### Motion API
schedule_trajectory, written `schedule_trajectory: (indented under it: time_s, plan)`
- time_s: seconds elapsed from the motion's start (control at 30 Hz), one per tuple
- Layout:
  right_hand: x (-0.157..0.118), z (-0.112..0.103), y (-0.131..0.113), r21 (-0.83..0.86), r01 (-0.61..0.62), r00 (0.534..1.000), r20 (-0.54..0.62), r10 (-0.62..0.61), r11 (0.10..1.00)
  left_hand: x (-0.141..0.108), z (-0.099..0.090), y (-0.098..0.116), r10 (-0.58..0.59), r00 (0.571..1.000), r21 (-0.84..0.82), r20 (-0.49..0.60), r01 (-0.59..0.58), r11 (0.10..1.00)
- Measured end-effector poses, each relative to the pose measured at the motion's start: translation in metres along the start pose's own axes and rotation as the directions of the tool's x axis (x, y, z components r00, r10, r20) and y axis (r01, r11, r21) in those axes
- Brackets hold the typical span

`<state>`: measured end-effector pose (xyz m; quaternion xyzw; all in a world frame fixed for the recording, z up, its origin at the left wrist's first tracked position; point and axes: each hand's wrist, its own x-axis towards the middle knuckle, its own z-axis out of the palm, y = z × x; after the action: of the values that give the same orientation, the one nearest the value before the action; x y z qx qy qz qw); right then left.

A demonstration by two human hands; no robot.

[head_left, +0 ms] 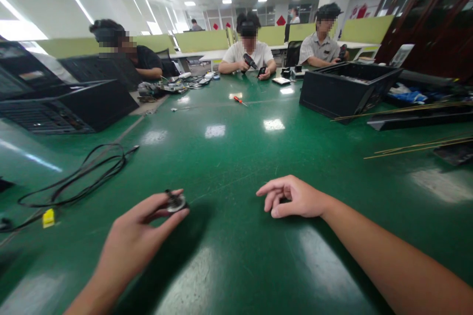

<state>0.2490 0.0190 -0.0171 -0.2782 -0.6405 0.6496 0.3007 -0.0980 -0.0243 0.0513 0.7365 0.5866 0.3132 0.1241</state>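
- The left hand (pixel 133 230) has its thumb and fingers clamped on a small part (pixel 177 204), with a dark stem and a pale round base.
- The part is at the left fingertips, over the table (pixel 229 172), left of the right hand (pixel 290 199).
- The right hand is well apart from the part; its index finger points left, the others curl loosely, and the thumb is apart from the index.
- A black cable (pixel 90 184) lies looped beyond and left of the left hand, a yellow tag (pixel 48 218) beside it.
- Farther off, near the table's middle, lies a screwdriver (pixel 238 100) with a red handle.
- A black case (pixel 343 91) stands to the right; thin rods (pixel 414 148) lie nearer, also on the right.
- Across the table, a co-worker in white (pixel 248 51) holds a drill (pixel 250 61) and a small black piece (pixel 261 73).
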Motion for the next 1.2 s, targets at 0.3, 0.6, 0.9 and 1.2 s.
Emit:
schedule_trajectory:
  time_s: [0.3, 0.6, 0.9, 1.2]
  plan:
    - [0.007, -0.009, 0.009, 0.035, 0.109, 0.955, -0.282, -0.095, 0.993, 0.034, 0.091, 0.059, 0.328, 0.924, -0.308, 0.198, -0.259, 0.916]
    - [0.016, -0.006, 0.011, -0.023, 0.149, 0.929, -0.339, -0.148, 0.989, 0.031, 0.102, 0.041, 0.165, 0.962, -0.274, 0.219, -0.102, 0.956]
    - [0.005, 0.023, 0.001, -0.489, 0.094, 0.939, -0.247, -0.240, 0.867, 0.020, 0.101, 0.037, 0.278, 0.942, -0.309, 0.187, -0.213, 0.927]
    - [-0.004, 0.032, -0.010, -0.702, 0.099, 0.903, -0.234, -0.361, 0.705, 0.018, 0.102, 0.038, 0.393, 0.907, -0.363, 0.150, -0.319, 0.875]
